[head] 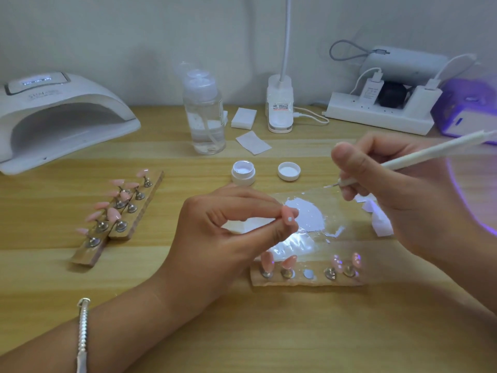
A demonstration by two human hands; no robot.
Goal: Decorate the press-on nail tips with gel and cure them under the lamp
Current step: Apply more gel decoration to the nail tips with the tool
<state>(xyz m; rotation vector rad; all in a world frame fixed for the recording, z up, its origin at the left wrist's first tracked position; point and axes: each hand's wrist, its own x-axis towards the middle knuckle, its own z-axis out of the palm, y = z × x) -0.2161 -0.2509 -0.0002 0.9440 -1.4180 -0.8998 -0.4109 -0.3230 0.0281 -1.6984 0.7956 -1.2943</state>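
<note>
**Pink tip pinched in my left hand, brush held in my right**

From my feed, the left hand (215, 232) sits mid-table, thumb and forefinger pressed together on a pink nail tip (290, 215) that carries one small pale dot. The tip is raised above the clear palette sheet (349, 211) smeared with white gel.

To the right and slightly farther off, the right hand (390, 189) curls its fingers round a white brush (419, 157). The brush's fine end points left toward the tip, near it but not touching.

Just beyond the left hand stands the open gel pot (243, 173), and its lid (289, 171) lies to the right of it.

A holder strip (306, 278) lies near me below the palette, with four pink tips on stands and one bare magnet in the middle. Two more strips (118, 219) of tips lie at an angle to the left.

The white curing lamp (59, 117) is at the far left. A clear pump bottle (204, 114) stands far centre on the wooden table (188, 332).
</note>
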